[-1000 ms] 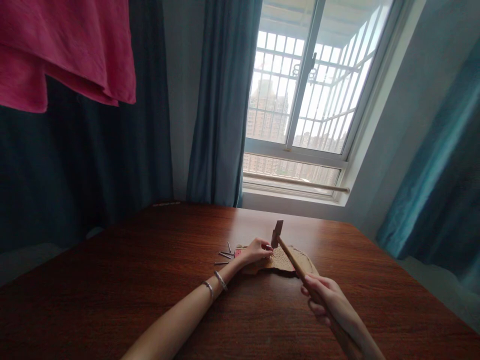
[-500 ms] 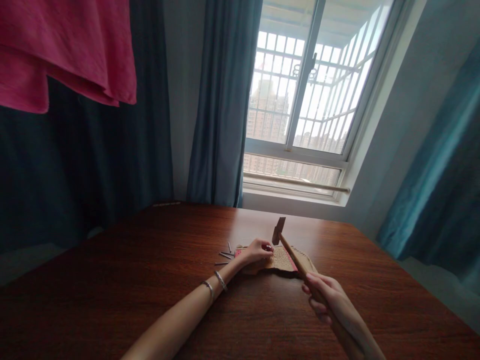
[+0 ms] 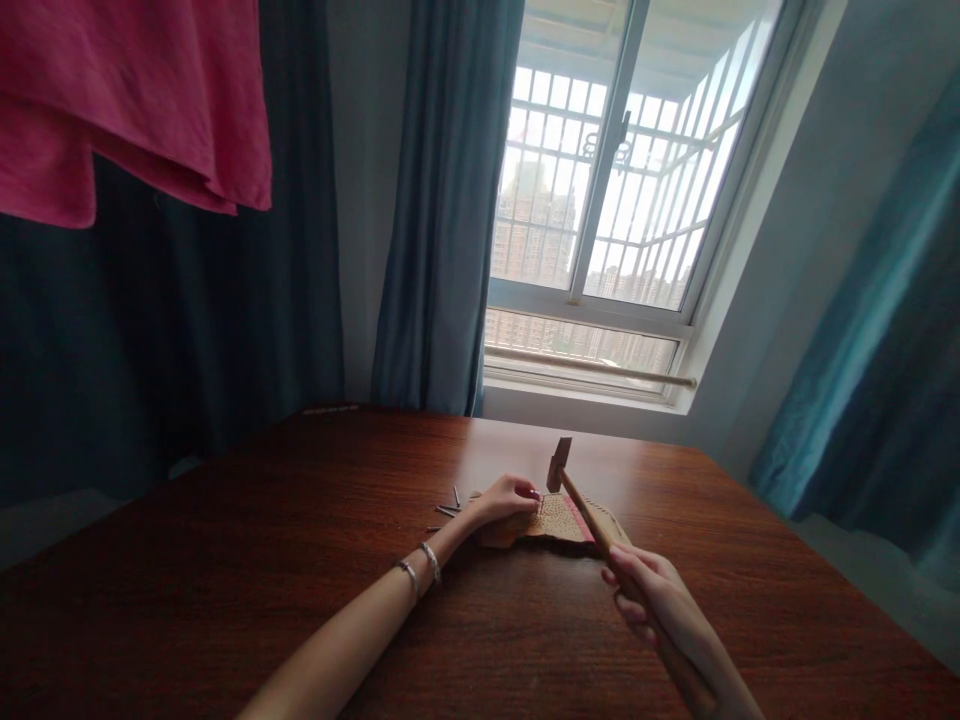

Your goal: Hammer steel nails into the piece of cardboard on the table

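L hand [image 3: 507, 498] shifted slightly L, well off tbl's L edge [image 3: 178, 486].

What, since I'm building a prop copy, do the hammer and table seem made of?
Hammer handle: probably smooth wood, by its brown tone. Hammer head: likely dull metal, being sharply edged, though brownish. Table: glossy wood or laminate, showing reddish grain and sheen.

The flat workpiece [image 3: 559, 515] lies on the table [image 3: 225, 600] toward the far edge, rods [image 3: 448, 509] to its left. The left hand [image 3: 512, 497] is over its left part; the hammer [image 3: 585, 508], in the right hand [image 3: 649, 585], crosses in front of its right part.
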Demonstrator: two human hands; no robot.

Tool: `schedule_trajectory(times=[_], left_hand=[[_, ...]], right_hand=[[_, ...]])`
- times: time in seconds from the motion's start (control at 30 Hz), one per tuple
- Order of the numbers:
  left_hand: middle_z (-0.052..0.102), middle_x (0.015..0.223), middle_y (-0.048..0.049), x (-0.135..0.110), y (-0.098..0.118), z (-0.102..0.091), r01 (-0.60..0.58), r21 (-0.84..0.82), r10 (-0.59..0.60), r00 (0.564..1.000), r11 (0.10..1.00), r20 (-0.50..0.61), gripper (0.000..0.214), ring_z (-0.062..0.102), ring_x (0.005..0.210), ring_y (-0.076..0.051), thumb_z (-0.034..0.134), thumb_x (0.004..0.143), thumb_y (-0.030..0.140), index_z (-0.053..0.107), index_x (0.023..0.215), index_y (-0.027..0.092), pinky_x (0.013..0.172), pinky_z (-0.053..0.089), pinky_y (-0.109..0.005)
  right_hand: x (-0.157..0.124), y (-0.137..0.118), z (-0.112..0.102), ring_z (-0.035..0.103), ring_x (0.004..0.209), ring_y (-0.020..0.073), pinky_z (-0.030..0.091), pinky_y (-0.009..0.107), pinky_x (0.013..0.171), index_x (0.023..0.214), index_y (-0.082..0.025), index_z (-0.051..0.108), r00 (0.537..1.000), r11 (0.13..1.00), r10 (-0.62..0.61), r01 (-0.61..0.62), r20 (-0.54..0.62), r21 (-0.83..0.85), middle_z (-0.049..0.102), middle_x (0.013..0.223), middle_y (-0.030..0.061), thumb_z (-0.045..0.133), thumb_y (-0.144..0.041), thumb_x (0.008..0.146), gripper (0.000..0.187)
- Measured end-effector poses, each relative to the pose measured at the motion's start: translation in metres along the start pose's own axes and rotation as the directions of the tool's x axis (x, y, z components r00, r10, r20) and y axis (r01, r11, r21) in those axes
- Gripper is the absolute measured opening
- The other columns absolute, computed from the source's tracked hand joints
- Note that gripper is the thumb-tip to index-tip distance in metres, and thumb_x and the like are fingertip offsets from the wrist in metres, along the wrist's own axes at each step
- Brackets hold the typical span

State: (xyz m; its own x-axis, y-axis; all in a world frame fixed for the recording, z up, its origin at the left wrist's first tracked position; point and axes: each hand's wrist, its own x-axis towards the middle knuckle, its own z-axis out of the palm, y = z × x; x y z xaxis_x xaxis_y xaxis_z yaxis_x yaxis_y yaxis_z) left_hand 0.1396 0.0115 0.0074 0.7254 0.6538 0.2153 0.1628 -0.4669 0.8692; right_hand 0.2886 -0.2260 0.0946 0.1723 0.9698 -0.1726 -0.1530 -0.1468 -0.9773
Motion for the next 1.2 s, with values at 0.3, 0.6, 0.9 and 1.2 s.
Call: schedule_trajectory(times=[0.3, 0.6, 0.9, 1.2], left_hand=[[0.06, 0.063, -0.0003, -0.0004, 0.0043, 0.0045, 0.019, 0.065, -0.016, 0.999, 0.998, -0.052, 0.031, 0.05, 0.06, -0.011, 0.061, 0.065, 0.038, 0.067, 0.072, 0.009, 0.055, 0.035, -0.019], [0.058, 0.06, 0.001, -0.0007, 0.0024, 0.004, 0.039, 0.063, -0.037, 0.999, 0.997, -0.028, 0.032, 0.047, 0.056, -0.01, 0.06, 0.064, 0.038, 0.067, 0.073, 0.009, 0.052, 0.032, -0.019], [0.062, 0.065, -0.0009, -0.0016, 0.0043, 0.004, 0.04, 0.038, -0.039, 0.999, 0.998, -0.024, 0.031, 0.05, 0.06, -0.011, 0.06, 0.063, 0.036, 0.068, 0.075, 0.009, 0.055, 0.034, -0.02], [0.062, 0.064, -0.0011, -0.0011, 0.0018, 0.0034, 0.026, 0.043, -0.025, 0.999, 0.999, -0.024, 0.029, 0.051, 0.06, -0.012, 0.06, 0.063, 0.035, 0.068, 0.073, 0.009, 0.054, 0.035, -0.02]], right_hand=[[0.006, 0.0013, -0.0015, 0.033, 0.031, 0.0007, 0.024, 0.014, 0.025, 0.066, -0.015, 0.048, 0.998, 1.0, 0.018, -0.017, 0.066, -0.008, 0.046, 0.056, -0.0043, 0.064, -0.053, 0.063, 0.041], [0.0069, 0.0034, -0.0033, 0.034, 0.032, -0.0001, 0.023, 0.013, 0.024, 0.068, -0.015, 0.048, 0.995, 1.0, 0.018, -0.016, 0.102, -0.025, 0.048, 0.064, -0.0032, 0.062, -0.053, 0.065, 0.041], [0.0085, 0.0029, -0.0045, 0.035, 0.033, 0.0003, 0.024, 0.014, 0.025, 0.071, -0.015, 0.048, 0.993, 0.999, 0.026, -0.023, 0.114, -0.029, 0.049, 0.065, -0.0032, 0.062, -0.051, 0.067, 0.038], [0.007, 0.0042, -0.0038, 0.033, 0.032, 0.0003, 0.022, 0.014, 0.025, 0.066, -0.015, 0.049, 0.995, 0.999, 0.047, -0.046, 0.091, -0.023, 0.048, 0.06, -0.0025, 0.063, -0.053, 0.064, 0.04]])
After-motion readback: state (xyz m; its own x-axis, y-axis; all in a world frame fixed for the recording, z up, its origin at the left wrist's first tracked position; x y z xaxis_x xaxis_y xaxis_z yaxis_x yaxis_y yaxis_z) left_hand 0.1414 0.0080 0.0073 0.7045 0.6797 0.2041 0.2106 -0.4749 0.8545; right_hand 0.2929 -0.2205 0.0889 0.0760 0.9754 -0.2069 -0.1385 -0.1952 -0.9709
